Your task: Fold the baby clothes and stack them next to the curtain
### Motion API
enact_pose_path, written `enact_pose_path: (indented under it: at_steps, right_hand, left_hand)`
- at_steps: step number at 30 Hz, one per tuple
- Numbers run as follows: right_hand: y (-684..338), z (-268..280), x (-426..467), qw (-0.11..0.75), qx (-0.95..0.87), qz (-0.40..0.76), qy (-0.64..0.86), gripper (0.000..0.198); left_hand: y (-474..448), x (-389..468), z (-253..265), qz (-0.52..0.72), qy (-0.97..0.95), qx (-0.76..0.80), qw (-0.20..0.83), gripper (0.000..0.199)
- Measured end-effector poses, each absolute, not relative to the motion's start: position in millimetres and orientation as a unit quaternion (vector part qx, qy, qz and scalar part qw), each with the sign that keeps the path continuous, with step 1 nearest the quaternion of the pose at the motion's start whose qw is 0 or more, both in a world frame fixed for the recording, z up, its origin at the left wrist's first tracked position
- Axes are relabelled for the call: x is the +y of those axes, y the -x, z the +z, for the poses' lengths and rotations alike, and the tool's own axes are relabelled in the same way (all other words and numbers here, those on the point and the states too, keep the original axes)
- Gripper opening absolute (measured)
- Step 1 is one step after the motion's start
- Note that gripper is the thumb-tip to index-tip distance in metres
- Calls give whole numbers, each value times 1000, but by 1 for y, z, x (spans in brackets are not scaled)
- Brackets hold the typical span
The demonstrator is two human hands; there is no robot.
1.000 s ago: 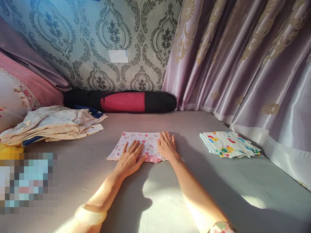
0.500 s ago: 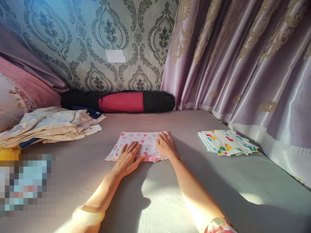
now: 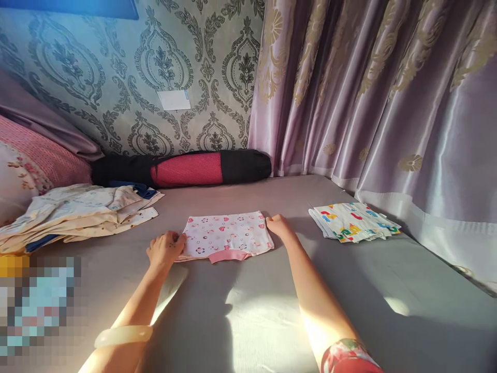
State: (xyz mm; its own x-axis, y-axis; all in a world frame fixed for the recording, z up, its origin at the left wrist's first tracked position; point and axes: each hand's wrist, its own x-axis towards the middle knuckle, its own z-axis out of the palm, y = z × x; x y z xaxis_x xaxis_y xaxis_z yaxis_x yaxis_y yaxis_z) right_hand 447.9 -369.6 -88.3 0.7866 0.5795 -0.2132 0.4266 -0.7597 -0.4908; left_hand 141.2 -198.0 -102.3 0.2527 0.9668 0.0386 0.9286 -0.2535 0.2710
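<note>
A folded white children's shirt (image 3: pixel 227 233) with pink and red prints lies flat on the grey bed sheet (image 3: pixel 267 300). Its pink curved neckband faces me. My left hand (image 3: pixel 166 248) is at its left edge, fingers curled and closed on the cloth. At the opposite edge, my right hand (image 3: pixel 277 226) pinches the right side, with its fingertips partly hidden.
Folded white cloths with colourful prints (image 3: pixel 357 221) lie to the right. A pile of light clothes (image 3: pixel 89 210) is at the left. A black and red long bag (image 3: pixel 186 168) rests along the wall, beside purple curtains (image 3: pixel 322 93). The lower left is pixelated.
Both hands have left the top of the shirt, where they lay flat, and moved outward to its left and right edges, where the fingers have closed. The view has shifted slightly.
</note>
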Motion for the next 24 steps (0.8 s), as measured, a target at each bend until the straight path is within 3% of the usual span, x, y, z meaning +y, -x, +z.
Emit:
enact_pose_path:
  at_steps: [10, 16, 20, 24]
  right_hand:
    - [-418, -83, -365, 202, -307, 171, 914, 29]
    - [-428, -84, -366, 271, -280, 231, 891, 28]
    - [-432, -83, -366, 330, -244, 299, 861, 36]
    - [-428, -79, -365, 380, -235, 366, 816, 32]
  left_hand:
    - [-166, -187, -80, 57, -748, 629, 204, 32]
    - [-169, -185, -74, 60, -738, 634, 223, 22]
    - [-164, -180, -75, 76, -745, 622, 229, 24]
    - [-162, -174, -79, 88, -751, 610, 237, 24]
